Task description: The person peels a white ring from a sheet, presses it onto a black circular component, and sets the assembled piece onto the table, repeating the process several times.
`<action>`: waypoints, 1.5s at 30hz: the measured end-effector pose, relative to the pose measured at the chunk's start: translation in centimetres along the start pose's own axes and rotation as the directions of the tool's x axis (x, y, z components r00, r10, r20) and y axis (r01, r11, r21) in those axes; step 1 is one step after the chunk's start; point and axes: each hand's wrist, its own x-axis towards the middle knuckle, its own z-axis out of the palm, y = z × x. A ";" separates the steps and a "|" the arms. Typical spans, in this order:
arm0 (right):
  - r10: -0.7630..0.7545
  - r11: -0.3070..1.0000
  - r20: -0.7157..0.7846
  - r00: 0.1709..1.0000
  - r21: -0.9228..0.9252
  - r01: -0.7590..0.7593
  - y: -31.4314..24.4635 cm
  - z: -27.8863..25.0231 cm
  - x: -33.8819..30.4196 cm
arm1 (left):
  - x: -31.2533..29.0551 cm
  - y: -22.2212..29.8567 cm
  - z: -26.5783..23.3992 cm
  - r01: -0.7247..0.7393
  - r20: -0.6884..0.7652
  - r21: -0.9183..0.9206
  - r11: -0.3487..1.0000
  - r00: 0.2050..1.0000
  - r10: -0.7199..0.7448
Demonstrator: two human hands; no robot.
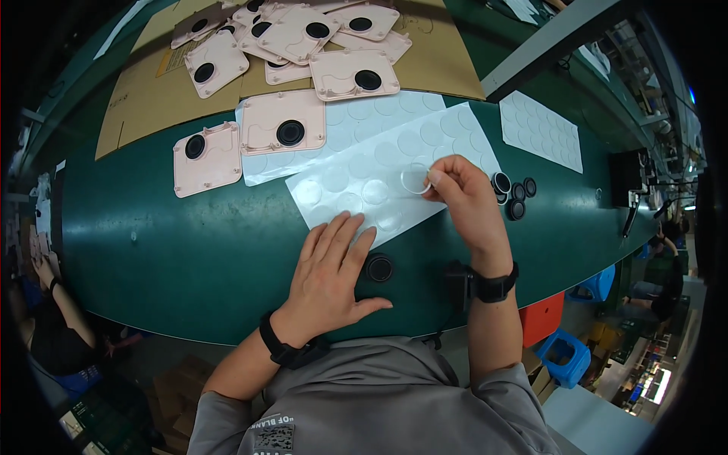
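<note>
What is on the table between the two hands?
In the head view, a small black round ring part sits on the green table right beside the left hand. Above it lies the white sticker sheet, reaching toward the right hand.

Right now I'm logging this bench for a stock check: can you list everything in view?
Sticker sheets: three, white with clear round discs, on the green table.
Clear ring sticker: one, pinched above the nearest sheet.
Pink plates: about a dozen, each with a black round insert, far left on sheets and cardboard.
Black round part: one, beside the left thumb.
Black rings: about four, right of the sheet.
Left hand: flat on the sheet's edge.
Right hand: holds the ring sticker.
</note>
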 end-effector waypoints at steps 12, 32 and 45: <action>0.076 0.974 0.010 0.997 0.215 -0.076 0.7 1.3 -3.2 | -2.3 -2.8 -4.5 -0.060 0.190 0.228 0.972 0.982 0.016; 0.230 0.969 0.177 0.957 0.050 -0.242 0.9 3.6 -9.4 | -2.2 0.1 -0.3 0.217 0.036 -0.439 0.872 0.974 -0.224; 0.174 0.974 0.103 0.979 -0.167 -0.156 1.2 4.6 -9.3 | -1.6 0.0 1.4 0.125 -0.055 -0.353 0.927 0.986 -0.155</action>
